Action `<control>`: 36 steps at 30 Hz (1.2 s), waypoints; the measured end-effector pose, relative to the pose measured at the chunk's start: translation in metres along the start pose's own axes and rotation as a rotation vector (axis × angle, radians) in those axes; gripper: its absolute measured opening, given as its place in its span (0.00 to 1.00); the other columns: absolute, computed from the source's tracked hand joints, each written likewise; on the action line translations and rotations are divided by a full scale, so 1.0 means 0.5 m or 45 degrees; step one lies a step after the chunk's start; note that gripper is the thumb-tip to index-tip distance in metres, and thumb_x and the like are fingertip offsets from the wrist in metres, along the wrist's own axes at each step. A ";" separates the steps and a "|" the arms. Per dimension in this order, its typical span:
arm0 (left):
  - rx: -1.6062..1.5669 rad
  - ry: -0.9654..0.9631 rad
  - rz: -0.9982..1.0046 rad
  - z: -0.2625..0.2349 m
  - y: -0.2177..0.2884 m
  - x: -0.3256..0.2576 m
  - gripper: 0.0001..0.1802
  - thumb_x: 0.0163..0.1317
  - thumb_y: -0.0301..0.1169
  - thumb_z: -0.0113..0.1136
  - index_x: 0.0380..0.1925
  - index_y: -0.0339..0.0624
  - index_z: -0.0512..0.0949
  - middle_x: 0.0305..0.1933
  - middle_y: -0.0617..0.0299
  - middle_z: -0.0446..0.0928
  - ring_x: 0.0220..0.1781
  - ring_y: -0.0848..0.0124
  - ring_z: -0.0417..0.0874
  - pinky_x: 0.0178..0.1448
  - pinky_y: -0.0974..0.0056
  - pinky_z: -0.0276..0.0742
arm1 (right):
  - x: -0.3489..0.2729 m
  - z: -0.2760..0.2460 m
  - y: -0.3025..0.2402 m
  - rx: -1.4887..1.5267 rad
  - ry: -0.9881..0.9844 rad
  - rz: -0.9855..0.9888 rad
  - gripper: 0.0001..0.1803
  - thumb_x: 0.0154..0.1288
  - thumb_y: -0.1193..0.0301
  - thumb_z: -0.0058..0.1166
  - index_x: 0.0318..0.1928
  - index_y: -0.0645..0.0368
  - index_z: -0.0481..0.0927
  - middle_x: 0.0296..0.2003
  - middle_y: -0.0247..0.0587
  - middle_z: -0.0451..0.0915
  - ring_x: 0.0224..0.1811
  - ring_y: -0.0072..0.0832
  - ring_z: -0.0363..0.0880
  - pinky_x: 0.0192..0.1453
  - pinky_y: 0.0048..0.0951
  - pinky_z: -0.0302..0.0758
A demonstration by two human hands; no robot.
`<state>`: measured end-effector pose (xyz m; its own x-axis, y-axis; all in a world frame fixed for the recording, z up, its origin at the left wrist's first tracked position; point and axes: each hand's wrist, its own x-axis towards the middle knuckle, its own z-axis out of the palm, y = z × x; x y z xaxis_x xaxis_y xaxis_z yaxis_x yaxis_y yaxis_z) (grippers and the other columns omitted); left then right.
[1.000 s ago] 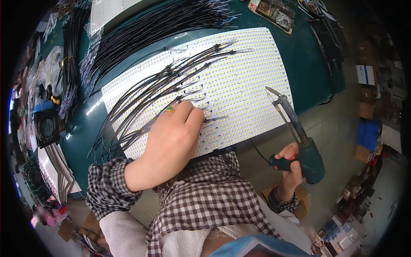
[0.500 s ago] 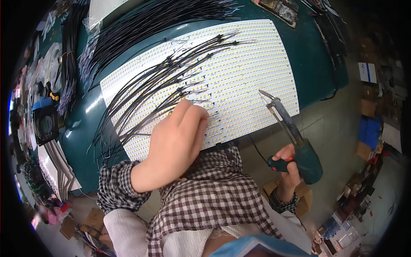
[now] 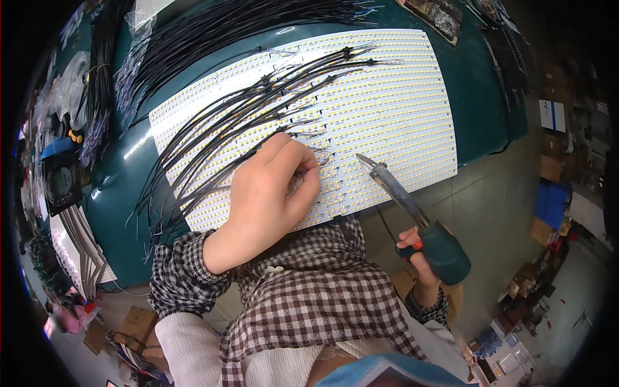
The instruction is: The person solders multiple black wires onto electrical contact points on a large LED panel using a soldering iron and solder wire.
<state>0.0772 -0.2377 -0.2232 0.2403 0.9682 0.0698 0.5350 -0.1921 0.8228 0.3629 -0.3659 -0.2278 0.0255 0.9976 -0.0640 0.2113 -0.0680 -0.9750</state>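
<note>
A wide white LED panel [image 3: 387,103], set with rows of small yellow chips, lies on the green table. Several black wires [image 3: 213,129] with bare, split ends stretch across its left half. Low over the panel, my left hand [image 3: 267,193] is closed in a pinch on a wire; the fingertips partly hide its end. My right hand [image 3: 422,263] grips the dark green handle of a trigger-type soldering iron [image 3: 445,255] beyond the panel's near edge. The iron's pointed tip hovers over the panel, to the right of my left fingers.
A thick bundle of black wires [image 3: 206,45] lies along the far side of the table. At the left are another wire bundle [image 3: 100,84], a black round-framed device [image 3: 62,185] and stacked white panels [image 3: 80,248]. A worn block [image 3: 435,16] sits at the far right.
The soldering iron has swung left and its tip is closer to my left hand. My left hand has shifted slightly, with its pinch still closed. The panel appears slightly farther right in view.
</note>
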 end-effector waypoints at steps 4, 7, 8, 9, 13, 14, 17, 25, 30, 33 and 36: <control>0.014 0.032 0.030 0.002 -0.004 -0.002 0.07 0.55 0.22 0.67 0.31 0.41 0.77 0.31 0.58 0.75 0.25 0.60 0.80 0.28 0.58 0.74 | 0.004 0.008 -0.026 -0.160 -0.039 0.042 0.19 0.57 0.63 0.75 0.41 0.64 0.86 0.37 0.47 0.87 0.34 0.41 0.87 0.43 0.38 0.83; 0.049 0.034 0.048 0.002 -0.001 -0.002 0.08 0.55 0.22 0.67 0.30 0.41 0.76 0.30 0.57 0.75 0.25 0.59 0.79 0.28 0.57 0.74 | 0.001 0.001 -0.019 -0.294 -0.111 -0.034 0.21 0.57 0.61 0.75 0.42 0.65 0.86 0.37 0.48 0.86 0.35 0.44 0.86 0.44 0.40 0.84; 0.045 0.033 0.046 0.001 -0.001 -0.002 0.08 0.55 0.22 0.67 0.30 0.41 0.76 0.30 0.57 0.75 0.25 0.59 0.79 0.28 0.57 0.74 | 0.003 0.002 -0.019 -0.297 -0.112 -0.031 0.21 0.57 0.61 0.75 0.42 0.65 0.86 0.37 0.48 0.86 0.35 0.44 0.86 0.44 0.40 0.84; 0.051 0.028 0.053 0.001 -0.002 -0.002 0.08 0.55 0.22 0.67 0.30 0.41 0.75 0.30 0.57 0.75 0.26 0.58 0.79 0.28 0.56 0.74 | 0.007 0.003 -0.017 -0.369 -0.136 -0.111 0.22 0.58 0.60 0.75 0.43 0.65 0.86 0.37 0.48 0.86 0.35 0.45 0.86 0.44 0.41 0.84; 0.053 0.026 0.073 0.001 -0.003 -0.002 0.09 0.54 0.22 0.67 0.30 0.42 0.75 0.30 0.57 0.74 0.27 0.57 0.80 0.28 0.55 0.73 | 0.010 0.006 -0.017 -0.471 -0.170 -0.194 0.24 0.59 0.58 0.75 0.43 0.66 0.85 0.38 0.48 0.85 0.35 0.45 0.86 0.44 0.42 0.85; 0.052 0.026 0.071 0.002 -0.003 -0.003 0.09 0.54 0.22 0.67 0.30 0.42 0.75 0.30 0.57 0.74 0.27 0.57 0.80 0.28 0.55 0.73 | 0.010 0.006 -0.017 -0.471 -0.171 -0.194 0.24 0.59 0.58 0.75 0.43 0.66 0.85 0.38 0.48 0.85 0.35 0.45 0.86 0.44 0.42 0.85; 0.030 0.010 0.046 0.002 0.000 -0.005 0.09 0.54 0.22 0.67 0.30 0.42 0.75 0.31 0.57 0.75 0.27 0.57 0.80 0.28 0.55 0.73 | 0.015 0.009 -0.023 -0.475 -0.176 -0.194 0.24 0.58 0.57 0.76 0.43 0.66 0.85 0.38 0.48 0.85 0.36 0.45 0.86 0.44 0.42 0.86; 0.054 -0.009 0.044 0.000 0.004 -0.005 0.09 0.54 0.22 0.67 0.30 0.42 0.75 0.30 0.57 0.75 0.26 0.57 0.79 0.27 0.56 0.73 | 0.029 0.026 -0.033 -0.520 -0.105 -0.336 0.17 0.65 0.59 0.71 0.35 0.61 0.85 0.30 0.36 0.86 0.29 0.30 0.82 0.34 0.31 0.77; 0.050 0.007 0.061 0.001 0.003 -0.005 0.09 0.54 0.22 0.67 0.30 0.42 0.75 0.30 0.56 0.75 0.26 0.57 0.79 0.27 0.55 0.73 | 0.030 0.030 -0.034 -0.519 -0.105 -0.332 0.17 0.64 0.58 0.71 0.36 0.61 0.85 0.30 0.36 0.86 0.30 0.31 0.83 0.35 0.31 0.77; 0.046 0.001 0.053 0.002 0.002 -0.004 0.09 0.54 0.22 0.67 0.30 0.42 0.75 0.30 0.56 0.74 0.26 0.57 0.79 0.27 0.55 0.73 | 0.032 0.033 -0.038 -0.498 -0.095 -0.306 0.17 0.64 0.58 0.71 0.36 0.61 0.85 0.30 0.36 0.86 0.30 0.31 0.83 0.35 0.32 0.78; 0.050 0.000 0.052 0.002 0.003 -0.004 0.09 0.54 0.22 0.67 0.30 0.42 0.74 0.30 0.56 0.74 0.25 0.57 0.79 0.27 0.55 0.73 | 0.034 0.034 -0.040 -0.491 -0.096 -0.292 0.17 0.64 0.59 0.72 0.36 0.61 0.85 0.30 0.36 0.86 0.30 0.31 0.83 0.36 0.32 0.78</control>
<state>0.0782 -0.2399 -0.2227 0.2627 0.9594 0.1027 0.5561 -0.2375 0.7964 0.3427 -0.3473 -0.2131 -0.1326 0.9845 0.1149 0.5524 0.1696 -0.8162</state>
